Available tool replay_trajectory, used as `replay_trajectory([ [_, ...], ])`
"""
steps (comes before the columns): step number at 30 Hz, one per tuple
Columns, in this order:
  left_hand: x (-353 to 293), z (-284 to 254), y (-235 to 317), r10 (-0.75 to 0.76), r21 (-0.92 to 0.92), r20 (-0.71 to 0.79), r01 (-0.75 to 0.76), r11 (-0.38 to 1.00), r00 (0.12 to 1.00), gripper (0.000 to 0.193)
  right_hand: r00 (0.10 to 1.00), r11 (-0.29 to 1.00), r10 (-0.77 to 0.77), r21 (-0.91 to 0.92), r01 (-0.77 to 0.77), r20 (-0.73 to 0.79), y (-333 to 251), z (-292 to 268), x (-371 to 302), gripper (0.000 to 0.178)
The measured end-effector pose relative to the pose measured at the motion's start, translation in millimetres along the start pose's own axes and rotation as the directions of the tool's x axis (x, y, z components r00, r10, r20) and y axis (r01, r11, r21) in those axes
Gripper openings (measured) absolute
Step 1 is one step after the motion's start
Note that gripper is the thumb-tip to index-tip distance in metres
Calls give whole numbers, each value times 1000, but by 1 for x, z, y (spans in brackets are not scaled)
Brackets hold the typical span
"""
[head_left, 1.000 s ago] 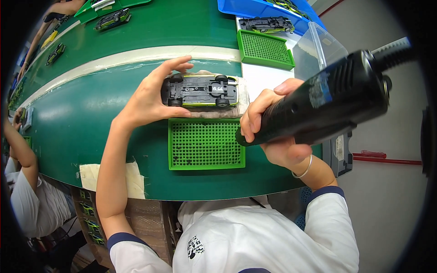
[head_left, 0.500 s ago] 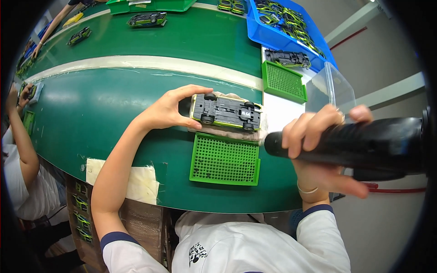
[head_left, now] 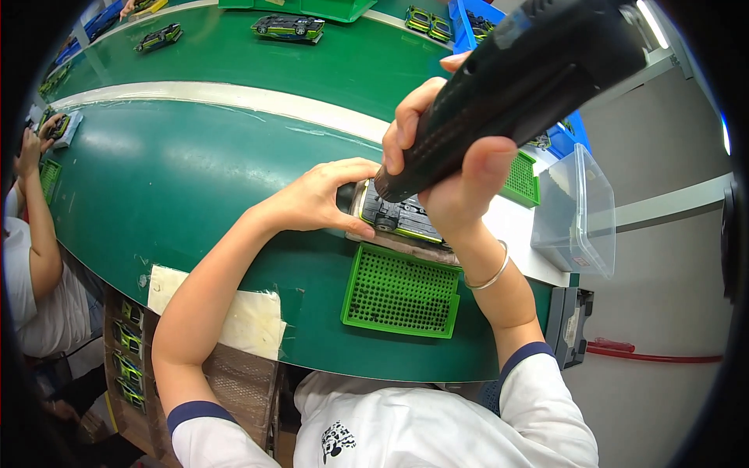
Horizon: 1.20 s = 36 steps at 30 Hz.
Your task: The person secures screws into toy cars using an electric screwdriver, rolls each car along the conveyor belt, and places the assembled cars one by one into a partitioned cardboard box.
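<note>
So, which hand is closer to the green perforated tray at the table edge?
Right. The right hand grips the black power screwdriver above the toy car, its wrist just over the green perforated tray. The left hand holds the car's left end, farther away.

A curved green table [head_left: 195,187] fills the left and centre of the frame, and a pale stripe [head_left: 234,97] runs across it. Near the lower centre a green perforated tray [head_left: 402,292] lies on it. Just above the tray, a toy car chassis [head_left: 402,222] is placed upside down on a flat pad. At the lower left edge a pale sheet [head_left: 234,312] is taped. A green toy car [head_left: 287,27] is seen at the top, another toy car [head_left: 158,37] at the upper left, and a clear plastic box [head_left: 577,210] at the right.
</note>
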<state>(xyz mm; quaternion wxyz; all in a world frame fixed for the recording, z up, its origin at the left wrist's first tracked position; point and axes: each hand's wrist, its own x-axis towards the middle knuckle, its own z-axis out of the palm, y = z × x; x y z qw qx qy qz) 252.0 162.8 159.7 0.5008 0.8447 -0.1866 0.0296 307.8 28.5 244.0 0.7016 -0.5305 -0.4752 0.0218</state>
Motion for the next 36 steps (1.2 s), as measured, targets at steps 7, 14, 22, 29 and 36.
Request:
replay_trajectory([
  [7, 2, -3, 6, -45, -64, 9, 45, 997, 999, 65, 1000, 993, 9, -116, -6, 21, 12, 2, -4, 85],
  [14, -1, -1, -1, 2, -49, -21, -3, 999, 1000, 62, 994, 991, 101, -88, -98, 30, 13, 3, -3, 87],
  [22, -2, 1, 0, -4, -26, -6, 4, 1000, 1000, 62, 996, 997, 71, 19, -72, 60, 11, 0, -6, 90],
  [29, 0, 3, -2, -13, -24, -63, 11, 1000, 998, 66, 998, 893, -25, 447, 49, -59, -41, -23, -16, 77],
  [36, 4, 5, -6, -28, -48, -13, 27, 998, 1000, 66, 995, 970, 69, 230, -84, 70, -46, -42, -84, 88],
])
